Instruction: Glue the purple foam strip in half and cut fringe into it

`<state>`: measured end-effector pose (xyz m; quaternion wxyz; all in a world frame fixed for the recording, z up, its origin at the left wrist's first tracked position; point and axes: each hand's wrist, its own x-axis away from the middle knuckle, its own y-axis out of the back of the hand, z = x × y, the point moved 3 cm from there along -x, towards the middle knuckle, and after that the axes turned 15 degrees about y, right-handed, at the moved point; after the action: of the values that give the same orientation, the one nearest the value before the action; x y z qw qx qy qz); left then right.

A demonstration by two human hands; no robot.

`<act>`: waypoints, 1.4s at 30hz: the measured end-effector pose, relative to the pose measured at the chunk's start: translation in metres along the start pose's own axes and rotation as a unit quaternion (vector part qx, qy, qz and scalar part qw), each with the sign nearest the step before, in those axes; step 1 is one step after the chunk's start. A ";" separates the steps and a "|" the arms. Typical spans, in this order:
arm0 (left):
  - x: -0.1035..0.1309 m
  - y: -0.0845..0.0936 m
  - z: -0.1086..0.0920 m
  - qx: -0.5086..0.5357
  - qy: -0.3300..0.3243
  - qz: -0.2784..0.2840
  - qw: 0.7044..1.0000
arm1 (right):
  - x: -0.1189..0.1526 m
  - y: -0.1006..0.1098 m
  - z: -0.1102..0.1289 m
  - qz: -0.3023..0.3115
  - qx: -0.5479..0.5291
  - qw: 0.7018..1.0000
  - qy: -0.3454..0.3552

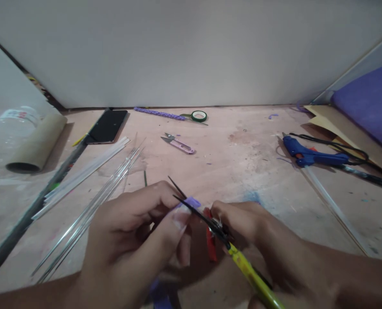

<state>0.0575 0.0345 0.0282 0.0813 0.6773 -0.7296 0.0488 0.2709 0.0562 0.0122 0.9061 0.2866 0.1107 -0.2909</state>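
Note:
My left hand (139, 236) is closed, pinching a small purple piece (192, 201) between thumb and forefinger; whether it is paper or foam I cannot tell. My right hand (251, 227) grips scissors (255, 279) with thin dark blades and a yellow handle. Their blades are parted and lie across the purple piece at my left fingertips. Beside the scissors' pivot, near my right fingers, shows a red part (211, 240); how it is joined is unclear. Below my left hand lies more purple material (160, 296), partly hidden.
Thread snips (179, 144), green tape (199, 116) and a braided purple stem (158, 113) lie ahead. A phone (109, 125), cardboard tube (38, 143), glue sticks (84, 176) and thin metal rods (97, 210) are left. A blue glue gun (319, 156) rests right.

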 end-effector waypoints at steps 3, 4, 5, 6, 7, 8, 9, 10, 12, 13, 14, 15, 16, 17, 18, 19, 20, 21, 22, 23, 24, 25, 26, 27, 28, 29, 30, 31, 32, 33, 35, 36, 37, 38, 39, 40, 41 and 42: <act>0.001 0.000 -0.003 -0.019 -0.002 -0.001 1.000 | 0.000 0.001 0.000 -0.007 -0.019 1.000 0.007; 0.001 0.000 -0.003 -0.027 -0.007 -0.005 1.000 | 0.001 0.002 -0.001 -0.009 -0.011 1.000 0.007; 0.002 0.001 -0.004 -0.035 -0.014 -0.009 0.999 | 0.001 0.002 -0.003 -0.013 0.002 1.000 0.009; 0.002 0.001 -0.005 -0.044 -0.023 -0.011 0.999 | 0.002 0.001 -0.005 -0.014 0.016 1.000 0.008; 0.002 0.001 -0.005 -0.052 -0.028 -0.014 0.998 | 0.003 0.000 -0.007 -0.017 0.028 0.999 0.009; 0.002 0.002 -0.005 -0.058 -0.033 -0.016 0.998 | 0.004 -0.002 -0.009 -0.020 0.037 0.999 0.012; 0.002 0.002 -0.005 -0.062 -0.036 -0.018 0.997 | 0.004 -0.004 -0.012 -0.023 0.043 0.999 0.012; 0.002 0.002 -0.005 -0.066 -0.040 -0.019 0.997 | 0.004 -0.006 -0.014 -0.029 0.045 0.999 0.013; 0.002 0.002 -0.005 -0.071 -0.049 -0.018 0.996 | 0.003 -0.009 -0.015 -0.056 0.043 0.997 0.024; 0.002 0.002 -0.004 -0.068 -0.050 -0.019 0.996 | 0.003 -0.010 -0.015 -0.071 0.043 0.996 0.032; 0.002 0.003 -0.004 -0.064 -0.049 -0.021 0.997 | 0.002 -0.011 -0.015 -0.087 0.044 0.994 0.040; 0.002 0.004 -0.003 -0.060 -0.051 -0.025 0.997 | 0.002 -0.010 -0.014 -0.100 0.045 0.993 0.044; 0.003 0.005 -0.003 -0.057 -0.053 -0.026 0.997 | 0.001 -0.010 -0.012 -0.111 0.045 0.992 0.045; 0.003 0.006 -0.003 -0.056 -0.054 -0.028 0.997 | 0.001 -0.009 -0.012 -0.115 0.043 0.992 0.040; 0.004 0.006 -0.002 -0.053 -0.053 -0.027 0.997 | 0.000 -0.008 -0.011 -0.118 0.039 0.992 0.029; 0.004 0.007 -0.002 -0.052 -0.051 -0.022 0.997 | 0.000 -0.007 -0.010 -0.125 0.033 0.991 0.023; 0.004 0.006 -0.002 -0.053 -0.049 -0.018 0.997 | 0.000 -0.006 -0.009 -0.127 0.026 0.991 0.021; 0.004 0.006 -0.002 -0.054 -0.048 -0.015 0.997 | -0.001 -0.005 -0.008 -0.130 0.019 0.991 0.018; 0.003 0.006 -0.002 -0.057 -0.048 -0.015 0.997 | -0.001 -0.004 -0.008 -0.131 0.013 0.991 0.018; 0.003 0.006 -0.002 -0.059 -0.052 -0.019 0.997 | -0.001 -0.003 -0.007 -0.127 0.008 0.992 0.014; 0.002 0.005 -0.002 -0.062 -0.056 -0.022 0.996 | -0.001 -0.003 -0.007 -0.123 0.006 0.992 0.012; 0.002 0.005 -0.001 -0.063 -0.059 -0.025 0.996 | 0.000 -0.003 -0.007 -0.118 0.007 0.993 0.008; 0.002 0.005 0.000 -0.060 -0.059 -0.024 0.996 | 0.000 -0.003 -0.007 -0.116 0.010 0.993 0.005; 0.002 0.006 0.001 -0.054 -0.059 -0.020 0.997 | 0.001 -0.004 -0.007 -0.115 0.016 0.993 0.008; 0.002 0.006 0.003 -0.048 -0.056 -0.011 0.997 | 0.002 -0.004 -0.006 -0.113 0.026 0.993 0.015; 0.002 0.007 0.004 -0.044 -0.051 -0.006 0.998 | 0.002 -0.005 -0.006 -0.112 0.037 0.993 0.025; 0.002 0.008 0.005 -0.042 -0.049 0.001 0.998 | 0.003 -0.006 -0.006 -0.111 0.046 0.992 0.038; 0.002 0.008 0.005 -0.046 -0.052 0.002 0.998 | 0.003 -0.006 -0.006 -0.110 0.051 0.991 0.050; 0.002 0.009 0.005 -0.055 -0.058 0.002 0.997 | 0.004 -0.007 -0.007 -0.109 0.050 0.991 0.059; 0.002 0.009 0.004 -0.065 -0.069 0.001 0.995 | 0.004 -0.008 -0.008 -0.109 0.048 0.991 0.062; 0.002 0.010 0.002 -0.079 -0.088 0.001 0.993 | 0.004 -0.010 -0.009 -0.106 0.038 0.991 0.067; 0.002 0.010 0.002 -0.080 -0.093 0.004 0.992 | 0.004 -0.010 -0.010 -0.107 0.034 0.991 0.066; 0.002 0.010 0.002 -0.081 -0.090 0.006 0.993 | 0.004 -0.011 -0.011 -0.113 0.033 0.991 0.067; 0.002 0.009 0.002 -0.079 -0.089 0.009 0.993 | 0.004 -0.011 -0.011 -0.119 0.032 0.990 0.068; 0.002 0.009 0.002 -0.079 -0.087 0.010 0.993 | 0.004 -0.010 -0.010 -0.127 0.030 0.989 0.067; 0.002 0.009 0.003 -0.081 -0.085 0.009 0.993 | 0.004 -0.010 -0.010 -0.131 0.025 0.989 0.059; 0.002 0.009 0.003 -0.081 -0.085 0.006 0.993 | 0.003 -0.010 -0.010 -0.132 0.021 0.990 0.048; 0.002 0.009 0.003 -0.081 -0.084 0.001 0.993 | 0.003 -0.010 -0.009 -0.131 0.017 0.990 0.039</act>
<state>0.0484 0.0329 0.0257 0.0739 0.6692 -0.7363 -0.0674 0.2671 0.0534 -0.0008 0.8502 0.2961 0.1780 -0.3973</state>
